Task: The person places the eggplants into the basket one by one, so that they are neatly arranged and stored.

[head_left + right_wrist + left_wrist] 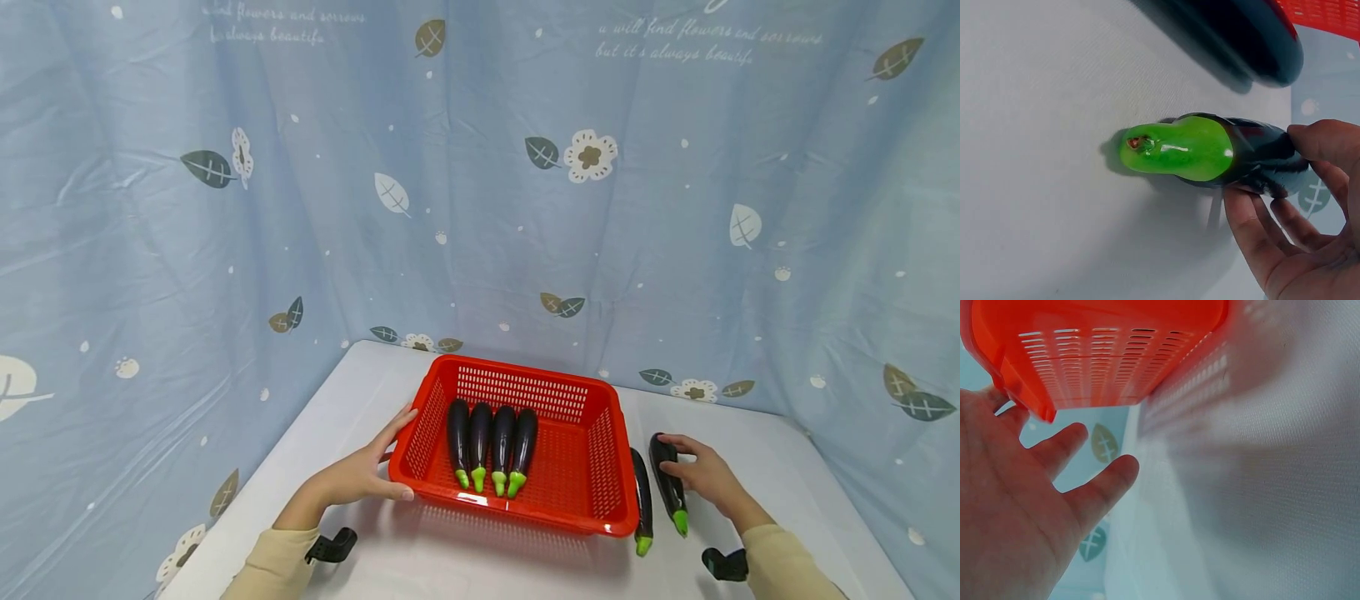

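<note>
My right hand [697, 468] grips a dark purple eggplant [666, 477] with a green stem end, on the right of the table. Thumb and fingers close on its sides in the right wrist view, its green cap [1179, 149] pointing away from the palm. My left hand [360, 475] rests against the left corner of a red plastic basket [525, 518], its fingers spread and mostly straight at the rim. Inside the basket, several eggplants [480, 442] lie side by side on the left. Another eggplant [642, 500] lies along the basket's right side, partly hidden by the rim.
A white-covered table [360, 383] carries everything. Blue printed curtains [487, 208] hang behind it and along the sides. Black wrist-worn pieces [333, 546] show by both forearms.
</note>
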Demonstrator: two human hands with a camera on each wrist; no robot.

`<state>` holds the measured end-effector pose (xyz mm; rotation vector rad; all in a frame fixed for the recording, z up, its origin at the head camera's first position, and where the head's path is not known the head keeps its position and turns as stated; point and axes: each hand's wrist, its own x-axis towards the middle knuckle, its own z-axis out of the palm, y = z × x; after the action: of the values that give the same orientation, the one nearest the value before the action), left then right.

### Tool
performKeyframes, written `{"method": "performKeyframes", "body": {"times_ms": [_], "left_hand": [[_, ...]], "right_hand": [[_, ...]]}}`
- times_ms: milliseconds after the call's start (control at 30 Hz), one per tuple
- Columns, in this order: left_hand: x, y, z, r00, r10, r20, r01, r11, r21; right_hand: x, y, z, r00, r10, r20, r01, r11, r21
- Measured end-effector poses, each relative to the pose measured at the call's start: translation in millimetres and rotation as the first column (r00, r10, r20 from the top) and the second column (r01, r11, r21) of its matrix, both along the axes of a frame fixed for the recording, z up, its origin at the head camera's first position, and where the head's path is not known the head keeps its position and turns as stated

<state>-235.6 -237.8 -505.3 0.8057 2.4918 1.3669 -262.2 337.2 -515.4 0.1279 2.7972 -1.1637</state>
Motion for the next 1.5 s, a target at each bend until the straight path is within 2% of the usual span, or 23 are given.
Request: {"method": "performKeyframes", "body": {"times_ms": [633,933,1500], "left_hand": [[1.0,-0.1,2.4,1.000,-0.005,0.005,0.005,1.000,0.015],[-0.2,-0.4,1.5,1.000,-0.003,0.008,0.003,1.000,0.009],[-0.5,-0.6,-1.0,1.000,-0.004,0.003,0.004,1.000,0.010]], "right_hand": [[14.2,26.9,-2.5,1.000,-0.008,0.004,0.008,1.000,-0.001],[11.8,25.9,-5.4,0.999,-0.053,0.013,0.053,0.998,0.035],[13.8,16.9,5.0,0.999,-0.018,-0.029,0.019,0.999,0.039]]}}
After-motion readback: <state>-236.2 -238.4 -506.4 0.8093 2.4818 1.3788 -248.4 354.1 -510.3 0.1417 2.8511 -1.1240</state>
